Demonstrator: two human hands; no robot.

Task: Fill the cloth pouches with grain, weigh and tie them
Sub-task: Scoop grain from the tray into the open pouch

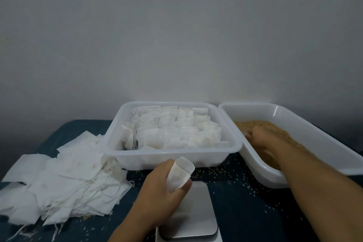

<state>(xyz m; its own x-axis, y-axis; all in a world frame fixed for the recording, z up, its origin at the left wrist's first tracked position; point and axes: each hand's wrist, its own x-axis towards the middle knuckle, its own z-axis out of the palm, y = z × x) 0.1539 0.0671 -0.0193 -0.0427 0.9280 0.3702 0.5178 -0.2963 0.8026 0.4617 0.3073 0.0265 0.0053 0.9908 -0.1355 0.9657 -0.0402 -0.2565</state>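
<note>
Nearest the person sits a metal-topped scale (188, 212) on the dark blue cloth (255, 202). Far left lies a loose heap of empty pouches (59, 179), strings trailing. Beside it, the left hand (163, 188) grips one open pouch (179, 175) just above the scale, fingers curled round it. Behind stands a white tray (170, 155) packed with filled pouches (176, 131). On the right, the right hand (263, 143) digs into the grain (279, 129) in a second tray (314, 129); whether its fingers are closed I cannot tell.
</note>
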